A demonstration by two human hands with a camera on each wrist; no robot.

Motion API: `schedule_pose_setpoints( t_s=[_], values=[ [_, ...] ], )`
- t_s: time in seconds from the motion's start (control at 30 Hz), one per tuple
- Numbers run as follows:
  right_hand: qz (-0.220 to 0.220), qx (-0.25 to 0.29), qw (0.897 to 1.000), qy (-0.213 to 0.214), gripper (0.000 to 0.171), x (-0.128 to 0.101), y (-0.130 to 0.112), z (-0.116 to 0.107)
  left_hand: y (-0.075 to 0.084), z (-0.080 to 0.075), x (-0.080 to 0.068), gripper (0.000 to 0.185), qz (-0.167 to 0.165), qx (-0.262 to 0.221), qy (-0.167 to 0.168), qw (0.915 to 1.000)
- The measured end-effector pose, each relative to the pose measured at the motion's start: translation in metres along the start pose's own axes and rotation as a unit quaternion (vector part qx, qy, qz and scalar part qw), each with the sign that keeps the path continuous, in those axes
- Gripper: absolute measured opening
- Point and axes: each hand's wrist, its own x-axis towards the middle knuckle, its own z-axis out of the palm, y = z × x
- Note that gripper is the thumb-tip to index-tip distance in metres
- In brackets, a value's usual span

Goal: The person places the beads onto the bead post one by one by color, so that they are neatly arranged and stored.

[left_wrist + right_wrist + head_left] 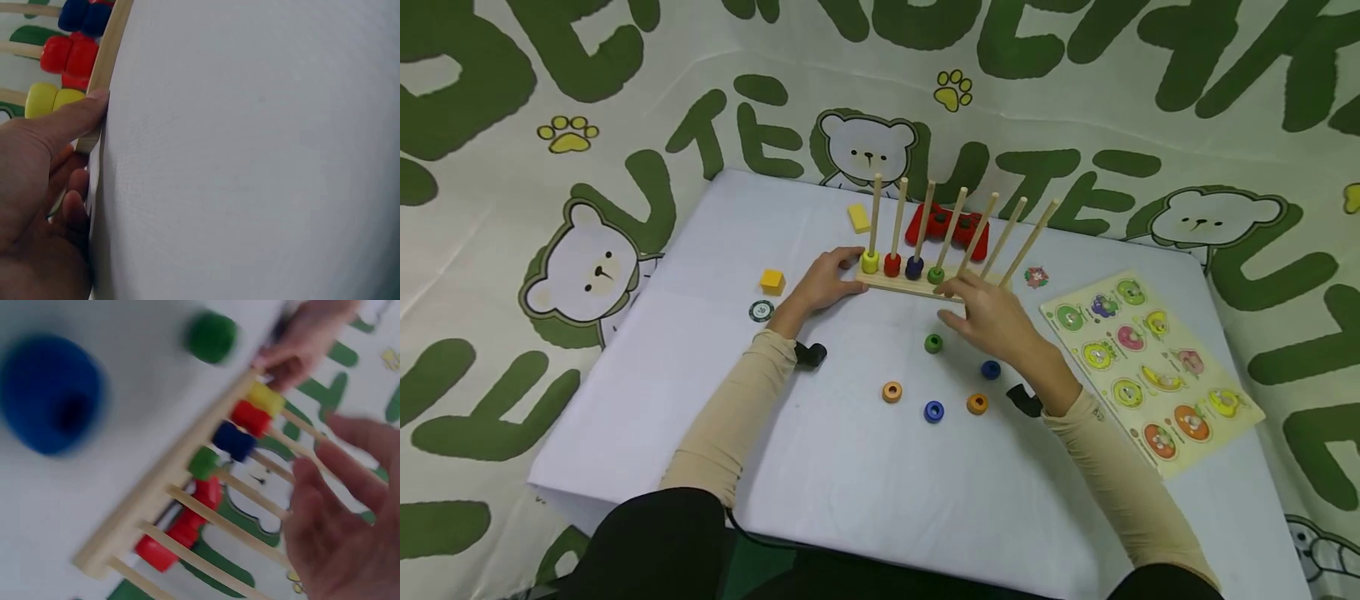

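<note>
A wooden peg rack [904, 287] with upright rods stands toward the back of the table. My left hand [829, 282] grips its left end, the thumb on the front edge, as the left wrist view shows. Yellow beads [870, 264], red beads [892, 267], dark blue beads [913, 269] and a green bead [936, 276] sit low on the left rods. My right hand [996, 321] is over the rack's right part; in the right wrist view its fingers are loosely spread beside the rods, holding nothing. A loose green bead [933, 343] and blue bead [991, 370] lie nearby.
Two orange beads [886, 392] and another blue bead [927, 412] lie nearer the front. A red game controller [938, 225] is behind the rack. The fruit board [1105, 333] lies right; a yellow block [772, 282] and round chip [762, 311] lie left.
</note>
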Motion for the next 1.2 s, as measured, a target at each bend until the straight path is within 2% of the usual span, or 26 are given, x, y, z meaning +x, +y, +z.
schedule_pose_setpoints(
  t_s=[0.1,0.2,0.43,0.63,0.77,0.87,0.97,1.07,1.2],
  values=[
    [0.009,0.001,0.994,-0.108,0.038,-0.008,0.005,0.016,0.000,0.000,-0.002,0.074,0.000,0.003,0.002,1.0000],
    [0.023,0.010,0.987,-0.157,0.038,-0.014,0.008,0.028,0.000,0.001,-0.003,0.074,-0.001,0.003,0.000,1.0000],
    [0.024,0.022,0.987,-0.155,0.031,-0.021,0.009,0.043,0.000,0.001,-0.003,0.073,-0.001,0.002,0.000,1.0000],
    [0.028,0.036,0.989,-0.139,0.032,-0.023,0.008,0.039,0.001,-0.001,-0.001,0.073,0.000,0.004,-0.001,1.0000],
    [0.032,0.059,0.993,-0.098,0.033,-0.019,0.006,0.026,0.001,-0.001,-0.001,0.074,-0.002,0.001,0.001,1.0000],
    [0.022,0.068,0.997,-0.042,0.034,-0.013,0.003,0.009,0.001,-0.001,0.000,0.074,-0.003,-0.001,0.002,1.0000],
    [0.006,0.074,0.997,0.035,0.034,-0.003,-0.001,-0.011,0.002,-0.002,-0.001,0.074,-0.005,-0.002,0.003,1.0000],
    [-0.006,0.079,0.989,0.123,0.037,0.010,-0.005,-0.032,0.003,-0.002,-0.002,0.074,-0.005,-0.003,0.003,1.0000],
    [-0.010,0.080,0.973,0.218,0.038,0.030,-0.008,-0.052,0.002,-0.002,-0.002,0.074,-0.002,-0.006,0.004,1.0000]
  ],
)
